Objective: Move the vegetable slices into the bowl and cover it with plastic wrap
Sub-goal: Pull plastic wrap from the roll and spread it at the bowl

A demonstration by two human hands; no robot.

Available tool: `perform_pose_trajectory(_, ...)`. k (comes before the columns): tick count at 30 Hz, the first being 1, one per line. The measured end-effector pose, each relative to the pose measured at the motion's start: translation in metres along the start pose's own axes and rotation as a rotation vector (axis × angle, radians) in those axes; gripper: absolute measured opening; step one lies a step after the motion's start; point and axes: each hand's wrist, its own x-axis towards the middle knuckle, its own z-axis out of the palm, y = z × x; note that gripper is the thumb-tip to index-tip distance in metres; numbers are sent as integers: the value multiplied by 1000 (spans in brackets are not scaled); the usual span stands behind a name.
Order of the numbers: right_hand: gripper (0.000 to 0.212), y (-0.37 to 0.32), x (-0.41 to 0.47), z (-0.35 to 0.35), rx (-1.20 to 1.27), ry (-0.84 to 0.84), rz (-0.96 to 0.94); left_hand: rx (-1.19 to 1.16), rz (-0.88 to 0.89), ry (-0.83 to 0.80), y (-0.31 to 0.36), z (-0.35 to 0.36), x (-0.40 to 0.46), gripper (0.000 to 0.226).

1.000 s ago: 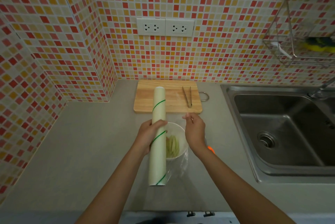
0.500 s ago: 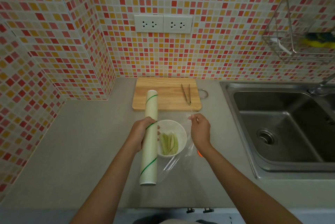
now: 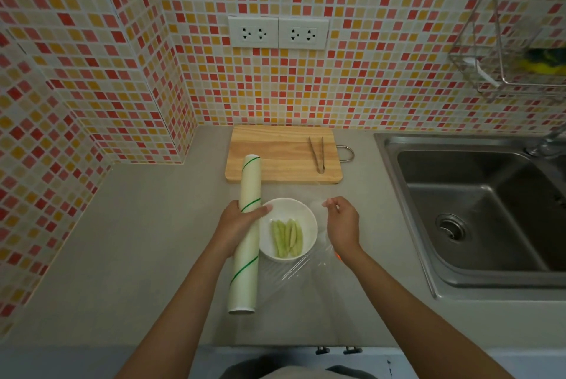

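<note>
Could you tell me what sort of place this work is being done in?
Most likely a home kitchen: a steel sink is set into the counter, a wooden cutting board lies against the tiled wall, and a wire rack hangs above the sink.

Colours here are loud: the mosaic tile wall point(image 3: 382, 78) is a random scatter of red, orange, yellow and cream squares with white grout. Under the left fingers point(image 3: 260, 211) sits a pale cream plastic-wrap roll point(image 3: 246, 243) with thin green diagonal stripes. Right beside those fingers, a plain white round bowl point(image 3: 306, 219) holds light green vegetable slices point(image 3: 287, 237). Beyond the fingertips lies a light tan wooden cutting board point(image 3: 275, 152) with visible grain, on a flat grey countertop point(image 3: 137, 240).
</note>
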Motion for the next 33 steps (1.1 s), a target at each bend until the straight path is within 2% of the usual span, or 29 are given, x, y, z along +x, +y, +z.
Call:
perform_pose_trajectory(2,23,3,1,1,-20,0,-2,4,-3,-5,-1,-3,1,54)
perform_pose_trajectory(5,24,6,2,1,-22,15,19,-21,17,59,-2,-8,6,43)
perform_pose_trajectory(9,23,9,4,0,-32,17,23,81,65,92,-6,-13,9,15)
perform_pose_trajectory(18,20,23,8,-1,-115,31,54,135,137,108,-23,-15,12,20)
perform_pose_trajectory(33,26,27,5,2,-336,-33,39,53,171,146,-40,-14,19,19)
